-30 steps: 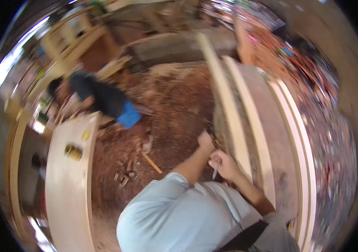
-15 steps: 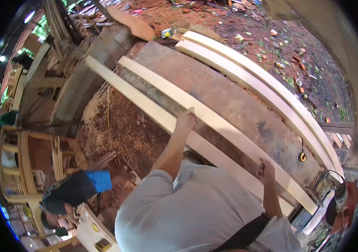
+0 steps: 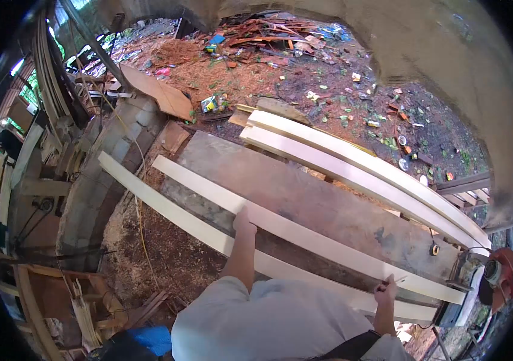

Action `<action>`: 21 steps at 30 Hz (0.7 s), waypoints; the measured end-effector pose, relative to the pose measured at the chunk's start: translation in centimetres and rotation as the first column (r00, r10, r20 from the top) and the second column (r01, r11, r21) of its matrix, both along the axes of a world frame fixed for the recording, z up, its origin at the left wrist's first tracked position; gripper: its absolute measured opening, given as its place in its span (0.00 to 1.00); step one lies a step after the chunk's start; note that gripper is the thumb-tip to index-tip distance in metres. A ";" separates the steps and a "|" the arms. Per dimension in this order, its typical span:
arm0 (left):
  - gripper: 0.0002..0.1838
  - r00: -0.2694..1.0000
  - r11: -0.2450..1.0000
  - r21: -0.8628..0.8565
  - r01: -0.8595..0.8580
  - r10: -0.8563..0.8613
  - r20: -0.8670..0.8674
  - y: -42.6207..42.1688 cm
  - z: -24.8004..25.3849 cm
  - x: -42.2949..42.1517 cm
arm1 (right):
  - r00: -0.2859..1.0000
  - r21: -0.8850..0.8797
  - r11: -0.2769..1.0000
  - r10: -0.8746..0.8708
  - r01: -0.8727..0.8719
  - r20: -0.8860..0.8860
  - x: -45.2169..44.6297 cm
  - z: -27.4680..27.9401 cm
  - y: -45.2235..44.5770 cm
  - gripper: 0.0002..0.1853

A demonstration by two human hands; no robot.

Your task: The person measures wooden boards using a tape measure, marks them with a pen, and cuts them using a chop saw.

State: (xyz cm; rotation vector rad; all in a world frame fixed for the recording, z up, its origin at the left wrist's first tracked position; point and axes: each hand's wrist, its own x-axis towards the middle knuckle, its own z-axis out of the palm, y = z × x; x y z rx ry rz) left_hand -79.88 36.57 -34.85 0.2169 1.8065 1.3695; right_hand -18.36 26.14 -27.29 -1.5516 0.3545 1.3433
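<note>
Two long pale wooden boards lie side by side along a worn brown table [image 3: 328, 198]. My left hand [image 3: 244, 221] is closed at the near edge of the far board [image 3: 304, 234]; its fingertips are partly hidden. My right hand [image 3: 385, 292] rests by the same board's near edge, further right, with fingers closed round a thin, pencil-like stick [image 3: 400, 280]. Its tip points over the board's face. The near board [image 3: 172, 210] runs along the table's front side, between my body and the far board.
More pale boards [image 3: 340, 162] lie along the table's far side. A tape measure [image 3: 434, 248] sits near the right end, and a red-and-grey power tool [image 3: 500, 274] beyond it. A yellow cord [image 3: 141, 231] crosses the sawdust at left. Someone's blue clothing [image 3: 151, 340] shows at lower left.
My view has tilted up, showing more ground and scrap beyond the table. The person at lower left is mostly out of view. The stick in my right hand now shows clearly.
</note>
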 end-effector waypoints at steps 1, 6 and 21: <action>0.20 0.838 0.908 0.074 -0.412 0.346 0.422 0.1 4.9 0.1 | 1.000 0.097 0.995 0.026 -0.026 -0.006 -0.7 -0.2 0.5 0.16; 0.29 0.727 0.769 0.265 -0.581 0.345 0.594 -1.0 12.3 -11.5 | 0.995 0.279 0.955 0.093 -0.099 0.033 -11.5 6.6 0.8 0.19; 0.12 0.210 0.917 -0.243 -0.317 -0.182 -0.961 -0.1 18.6 -35.2 | 0.998 0.383 0.924 0.038 -0.019 -0.044 -20.7 17.8 8.5 0.14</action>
